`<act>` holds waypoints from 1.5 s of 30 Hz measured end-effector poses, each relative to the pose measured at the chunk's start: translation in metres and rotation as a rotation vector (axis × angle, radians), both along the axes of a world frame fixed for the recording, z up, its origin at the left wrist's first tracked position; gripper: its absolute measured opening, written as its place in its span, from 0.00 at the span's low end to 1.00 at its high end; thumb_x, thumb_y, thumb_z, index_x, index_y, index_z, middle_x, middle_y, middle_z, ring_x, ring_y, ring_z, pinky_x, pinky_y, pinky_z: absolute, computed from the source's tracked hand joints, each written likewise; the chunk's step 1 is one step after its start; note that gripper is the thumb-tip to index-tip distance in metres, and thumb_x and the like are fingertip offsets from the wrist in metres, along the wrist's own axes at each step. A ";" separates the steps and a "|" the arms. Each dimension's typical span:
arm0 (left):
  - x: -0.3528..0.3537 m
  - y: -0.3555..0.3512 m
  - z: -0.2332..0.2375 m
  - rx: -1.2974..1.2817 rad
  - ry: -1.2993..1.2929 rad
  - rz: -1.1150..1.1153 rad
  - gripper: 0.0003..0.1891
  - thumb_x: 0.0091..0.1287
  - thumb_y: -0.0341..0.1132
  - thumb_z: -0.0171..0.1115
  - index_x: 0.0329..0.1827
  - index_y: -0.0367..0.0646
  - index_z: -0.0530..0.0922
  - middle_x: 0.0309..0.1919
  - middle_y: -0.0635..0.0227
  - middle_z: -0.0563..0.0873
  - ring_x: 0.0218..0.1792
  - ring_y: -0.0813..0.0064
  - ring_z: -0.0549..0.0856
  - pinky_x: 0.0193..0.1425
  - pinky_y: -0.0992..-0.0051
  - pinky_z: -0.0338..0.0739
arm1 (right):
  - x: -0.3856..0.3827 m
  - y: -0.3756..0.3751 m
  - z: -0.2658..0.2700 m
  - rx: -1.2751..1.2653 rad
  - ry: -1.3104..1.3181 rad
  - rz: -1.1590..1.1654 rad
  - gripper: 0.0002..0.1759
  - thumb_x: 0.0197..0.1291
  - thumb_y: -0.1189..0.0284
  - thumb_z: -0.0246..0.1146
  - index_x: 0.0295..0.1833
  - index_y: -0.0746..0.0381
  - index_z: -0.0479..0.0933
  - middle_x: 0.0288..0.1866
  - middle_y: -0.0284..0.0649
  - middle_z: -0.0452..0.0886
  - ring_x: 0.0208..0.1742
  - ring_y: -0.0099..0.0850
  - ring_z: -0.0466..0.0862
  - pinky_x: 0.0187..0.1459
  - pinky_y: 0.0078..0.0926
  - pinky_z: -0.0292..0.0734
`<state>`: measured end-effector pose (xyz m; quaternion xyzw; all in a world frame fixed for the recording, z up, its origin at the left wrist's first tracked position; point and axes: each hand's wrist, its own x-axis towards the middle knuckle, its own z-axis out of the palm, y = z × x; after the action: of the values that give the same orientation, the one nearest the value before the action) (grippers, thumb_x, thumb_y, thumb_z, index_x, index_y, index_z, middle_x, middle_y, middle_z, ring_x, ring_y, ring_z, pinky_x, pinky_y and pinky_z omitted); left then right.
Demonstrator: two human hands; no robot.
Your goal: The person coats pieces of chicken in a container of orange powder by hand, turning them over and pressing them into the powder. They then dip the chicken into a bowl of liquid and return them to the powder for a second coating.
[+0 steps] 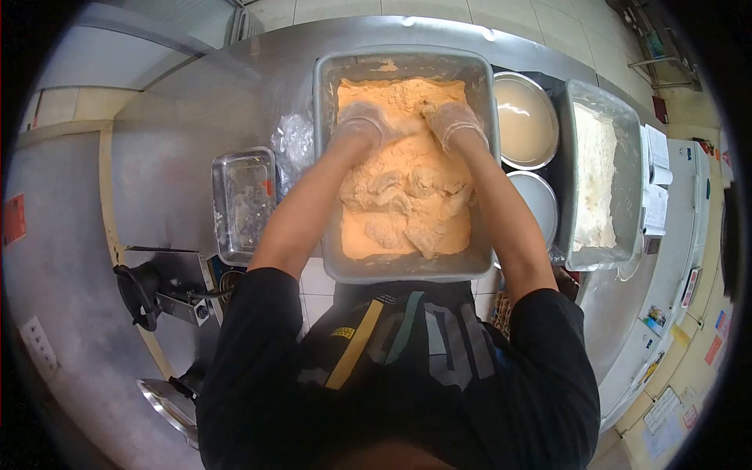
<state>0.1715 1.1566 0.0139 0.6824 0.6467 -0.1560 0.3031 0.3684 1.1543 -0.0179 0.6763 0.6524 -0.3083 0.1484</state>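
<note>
— Where are my hands right now?

— Both are in the metal tub [454, 66] on the counter [196, 102]. My left hand [364, 121] and right hand [454, 119], gloved, press side by side into the orange flour [403, 98] at the far end. The fingers are sunk in, so I cannot tell whether they close on anything.

— And the coated pieces?

— The coated pieces [407, 196] are piled mid-tub, nearer me than my hands.

— Any advice?

— I'd pull flour over the pile, press firmly, and work low inside the walls so nothing spills toward the bowl [525, 121] just beside the tub.
</note>
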 end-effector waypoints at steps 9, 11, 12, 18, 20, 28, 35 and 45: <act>-0.030 -0.024 -0.089 -0.331 -0.249 -0.156 0.49 0.63 0.68 0.72 0.78 0.39 0.74 0.70 0.51 0.83 0.66 0.64 0.83 0.71 0.68 0.78 | 0.010 -0.047 -0.050 -0.235 0.838 -0.476 0.47 0.55 0.50 0.81 0.77 0.60 0.76 0.75 0.48 0.80 0.74 0.44 0.79 0.73 0.37 0.73; -0.029 -0.041 -0.093 -0.510 -0.640 0.316 0.48 0.67 0.62 0.72 0.81 0.37 0.67 0.70 0.53 0.83 0.66 0.63 0.84 0.71 0.70 0.77 | 0.012 -0.047 -0.054 -0.344 0.731 -0.471 0.51 0.55 0.44 0.79 0.78 0.62 0.75 0.74 0.47 0.81 0.72 0.42 0.80 0.73 0.37 0.73; -0.025 -0.044 -0.088 -0.587 -0.832 0.554 0.49 0.69 0.59 0.72 0.83 0.36 0.63 0.71 0.54 0.82 0.65 0.63 0.84 0.72 0.71 0.76 | 0.009 -0.048 -0.049 -0.355 0.697 -0.537 0.52 0.55 0.41 0.78 0.78 0.63 0.74 0.73 0.47 0.82 0.72 0.42 0.80 0.72 0.36 0.73; 0.007 -0.045 -0.052 -0.421 -0.607 0.663 0.40 0.72 0.59 0.68 0.75 0.32 0.75 0.70 0.53 0.82 0.67 0.57 0.82 0.71 0.67 0.76 | 0.001 -0.049 -0.010 -0.163 0.884 -0.990 0.51 0.58 0.39 0.75 0.75 0.67 0.76 0.70 0.50 0.84 0.69 0.44 0.82 0.69 0.37 0.75; -0.004 -0.040 -0.041 -0.377 -0.439 0.443 0.41 0.72 0.59 0.68 0.74 0.32 0.75 0.71 0.51 0.81 0.68 0.55 0.81 0.72 0.65 0.76 | 0.007 -0.065 -0.030 -0.077 0.721 -0.733 0.50 0.59 0.41 0.75 0.74 0.69 0.76 0.69 0.51 0.84 0.67 0.46 0.83 0.67 0.39 0.76; -0.032 -0.071 -0.129 -0.435 -0.552 -0.077 0.30 0.73 0.56 0.69 0.65 0.41 0.82 0.50 0.62 0.88 0.50 0.67 0.83 0.56 0.64 0.81 | 0.001 -0.074 -0.054 -0.352 0.478 -0.028 0.41 0.62 0.51 0.77 0.73 0.64 0.77 0.66 0.45 0.85 0.62 0.36 0.84 0.62 0.41 0.79; -0.039 -0.098 -0.093 -0.283 -0.429 0.331 0.34 0.69 0.65 0.69 0.58 0.40 0.87 0.43 0.53 0.91 0.39 0.61 0.87 0.41 0.57 0.82 | -0.005 -0.111 0.033 -0.337 0.809 -0.899 0.37 0.56 0.65 0.82 0.71 0.62 0.79 0.66 0.47 0.85 0.63 0.40 0.84 0.61 0.43 0.81; -0.030 -0.124 -0.096 -0.470 -0.654 0.820 0.37 0.71 0.68 0.65 0.67 0.44 0.85 0.61 0.51 0.87 0.56 0.60 0.85 0.55 0.59 0.80 | 0.009 -0.139 -0.054 -0.382 0.746 -0.865 0.45 0.57 0.62 0.82 0.77 0.63 0.72 0.67 0.50 0.83 0.63 0.41 0.84 0.60 0.37 0.81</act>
<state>0.1412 1.0322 -0.0824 0.3026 0.6790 0.0539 0.6666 0.3776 1.0156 -0.0716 0.6879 0.2592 -0.6689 -0.1108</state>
